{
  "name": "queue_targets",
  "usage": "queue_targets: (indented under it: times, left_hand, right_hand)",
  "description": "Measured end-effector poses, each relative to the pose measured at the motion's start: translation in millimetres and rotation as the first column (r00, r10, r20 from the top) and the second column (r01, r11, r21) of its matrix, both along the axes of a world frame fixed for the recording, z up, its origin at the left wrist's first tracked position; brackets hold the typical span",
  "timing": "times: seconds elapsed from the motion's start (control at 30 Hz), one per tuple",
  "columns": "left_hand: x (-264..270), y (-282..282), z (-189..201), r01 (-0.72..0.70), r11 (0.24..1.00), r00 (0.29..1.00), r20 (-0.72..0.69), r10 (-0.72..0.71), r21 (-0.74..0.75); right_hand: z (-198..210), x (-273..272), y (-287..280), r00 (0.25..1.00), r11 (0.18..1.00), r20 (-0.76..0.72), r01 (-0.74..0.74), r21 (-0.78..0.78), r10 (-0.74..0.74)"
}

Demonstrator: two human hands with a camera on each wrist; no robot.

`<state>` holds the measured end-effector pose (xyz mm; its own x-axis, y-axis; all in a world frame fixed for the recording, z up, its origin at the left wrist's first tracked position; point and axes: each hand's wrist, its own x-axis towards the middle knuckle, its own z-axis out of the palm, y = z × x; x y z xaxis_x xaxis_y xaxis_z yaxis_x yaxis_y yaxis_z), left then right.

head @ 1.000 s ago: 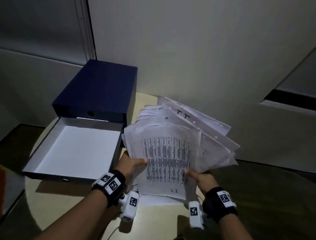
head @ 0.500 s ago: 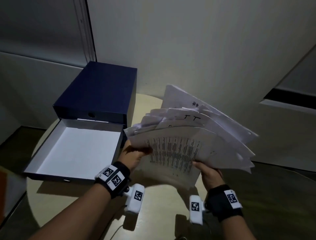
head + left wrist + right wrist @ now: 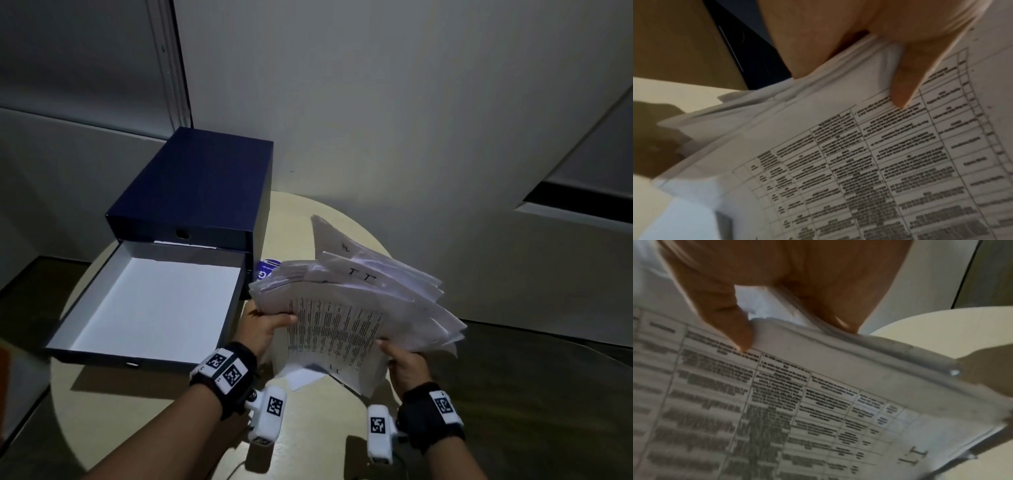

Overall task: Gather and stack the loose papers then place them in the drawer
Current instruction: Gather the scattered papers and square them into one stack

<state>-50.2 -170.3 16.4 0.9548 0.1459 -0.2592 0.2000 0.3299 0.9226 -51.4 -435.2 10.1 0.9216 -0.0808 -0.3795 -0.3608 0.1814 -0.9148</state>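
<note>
Lifted off the worktop (image 3: 329, 428) since earlier, fanned papers (image 3: 346, 308) pinched by left hand (image 3: 263, 329) and right hand (image 3: 407, 366); uneven sheets may slip before reaching drawer (image 3: 150, 301).

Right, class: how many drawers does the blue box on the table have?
2. The upper drawer is pushed in, just under the blue box top; the lower drawer is pulled out, left of the held papers. No more show.
</note>
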Motion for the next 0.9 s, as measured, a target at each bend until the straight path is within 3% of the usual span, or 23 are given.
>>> queue_targets:
  times: [0.17, 0.23, 0.37, 0.47, 0.6, 0.73, 0.9]
  left_hand:
    - [-3, 4, 6, 0.041, 0.999, 0.998, 0.040, -0.041, 0.006]
    - [-3, 3, 7, 0.054, 0.998, 0.997, 0.062, -0.053, -0.010]
    - [5, -2, 13, 0.068, 0.992, 0.992, 0.115, -0.055, -0.110]
    - [13, 1, 20, 0.072, 0.985, 0.987, 0.155, -0.047, -0.156]
    - [19, 10, 13, 0.137, 0.990, 0.981, 0.142, -0.131, -0.034]
    - [20, 16, 9, 0.111, 0.989, 0.977, 0.174, -0.126, 0.094]
    - [21, 17, 4, 0.125, 0.991, 0.984, 0.126, -0.129, 0.043]
  right_hand:
    - [6, -8, -8, 0.988, 0.978, -0.072, -0.148, -0.147, 0.138]
    - [6, -10, -12, 0.988, 0.973, -0.075, -0.144, -0.178, 0.133]
    - [27, -7, 1, 0.999, 0.999, 0.021, -0.046, 0.013, 0.046]
    - [27, 9, -1, 0.975, 0.988, 0.217, 0.011, 0.157, -0.045]
    - [11, 14, -10, 0.970, 0.997, 0.242, -0.015, 0.074, -0.003]
    - [7, 10, -17, 0.977, 1.000, 0.213, -0.025, -0.018, 0.029]
    - [12, 6, -14, 0.970, 0.981, 0.189, -0.127, -0.145, 0.154]
